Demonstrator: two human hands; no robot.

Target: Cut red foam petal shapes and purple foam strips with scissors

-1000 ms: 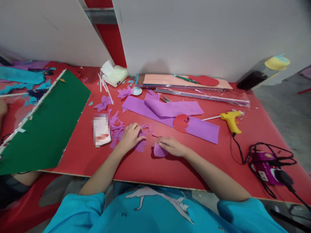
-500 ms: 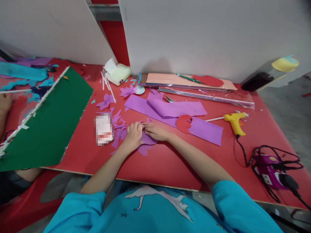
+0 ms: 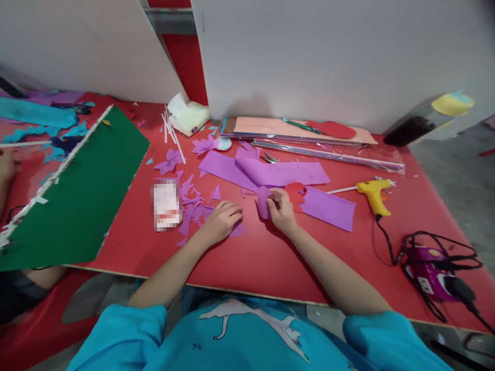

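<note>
My right hand (image 3: 281, 210) is closed on a small purple foam petal (image 3: 263, 201), held just above the red table (image 3: 251, 263) beside a red foam cut-out (image 3: 296, 196). Resting to its left, my left hand (image 3: 223, 219) has its fingers curled down onto a flat purple foam piece (image 3: 236, 230). A heap of purple scraps (image 3: 193, 203) lies just left of that hand. Long purple foam strips (image 3: 286, 180) stretch behind both hands.
A phone (image 3: 166, 205) lies left of the scraps and a green board (image 3: 73, 190) leans at far left. A yellow glue gun (image 3: 373, 193) and a purple device with cables (image 3: 433, 265) are at right. Wrapped sheets (image 3: 297, 131) and a tissue pack (image 3: 189, 116) line the back wall. Another person's hand (image 3: 5, 165) shows at the left edge.
My right hand has moved right and away from the left hand, lifting a purple petal toward the red cut-out. My left hand stays on the purple piece.
</note>
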